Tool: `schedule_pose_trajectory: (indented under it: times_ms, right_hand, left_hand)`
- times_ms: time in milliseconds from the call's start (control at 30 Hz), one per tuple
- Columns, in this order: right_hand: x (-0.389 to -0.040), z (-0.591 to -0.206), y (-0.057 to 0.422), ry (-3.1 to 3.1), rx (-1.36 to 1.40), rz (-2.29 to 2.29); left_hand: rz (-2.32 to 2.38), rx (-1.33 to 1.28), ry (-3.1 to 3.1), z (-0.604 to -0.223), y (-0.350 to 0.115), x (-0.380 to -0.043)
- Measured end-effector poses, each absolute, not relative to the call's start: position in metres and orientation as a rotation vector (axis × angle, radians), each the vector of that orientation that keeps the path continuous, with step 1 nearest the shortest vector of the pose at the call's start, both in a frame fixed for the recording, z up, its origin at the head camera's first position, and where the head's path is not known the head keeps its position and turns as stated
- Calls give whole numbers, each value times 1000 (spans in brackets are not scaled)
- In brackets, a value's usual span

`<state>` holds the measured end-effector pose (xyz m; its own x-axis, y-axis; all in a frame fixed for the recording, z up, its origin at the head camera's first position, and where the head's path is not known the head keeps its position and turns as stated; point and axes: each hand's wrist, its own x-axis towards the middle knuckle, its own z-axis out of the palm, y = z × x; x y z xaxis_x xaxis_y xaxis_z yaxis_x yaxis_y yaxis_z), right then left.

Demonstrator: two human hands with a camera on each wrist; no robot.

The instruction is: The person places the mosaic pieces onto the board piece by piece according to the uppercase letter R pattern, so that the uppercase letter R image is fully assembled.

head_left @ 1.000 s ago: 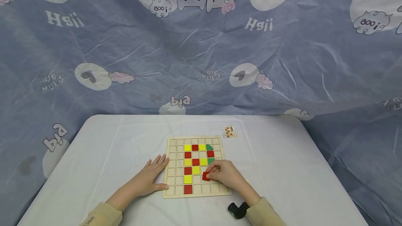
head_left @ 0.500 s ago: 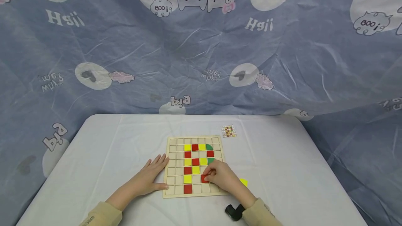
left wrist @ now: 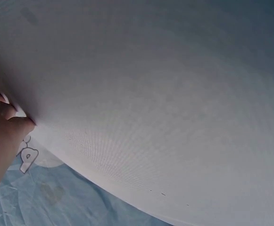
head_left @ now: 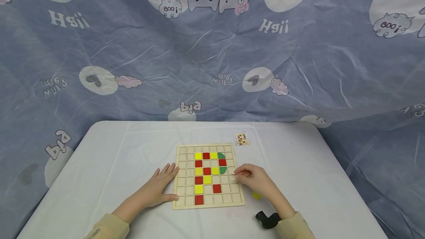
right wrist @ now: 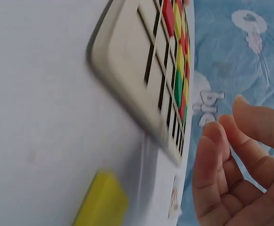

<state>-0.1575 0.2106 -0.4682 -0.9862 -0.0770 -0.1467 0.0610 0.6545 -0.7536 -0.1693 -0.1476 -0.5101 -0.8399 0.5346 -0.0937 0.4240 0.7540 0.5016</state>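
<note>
A wooden grid board lies on the white table, with red, yellow and green tiles in some of its cells. Fingers spread, my left hand rests against the board's left edge; in the left wrist view only part of that hand shows. A red tile sits in a cell at the lower right of the pattern. My right hand is at the board's right edge, fingers loosely bent and holding nothing. Below it lies a yellow tile, seen larger as a yellow piece in the right wrist view.
Beyond the board's upper right corner lies a small printed card with a coloured grid. A black bent object is beside the right sleeve. Patterned blue-grey cloth hangs behind the table.
The right hand set the red tile into its cell, let go of it and moved right to the board's edge. The left hand stayed where it was.
</note>
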Motion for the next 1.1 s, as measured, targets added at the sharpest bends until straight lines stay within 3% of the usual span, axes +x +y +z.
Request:
schedule_pose_trajectory:
  times_ms: [467, 1100]
  right_hand:
    - [-135, -484, 268, 2708, 154, -1098]
    - [-127, -488, 261, 2751, 186, -1021]
  left_hand:
    - [681, 747, 2723, -514, -146, -170]
    - [701, 749, 2719, -513, -148, -169]
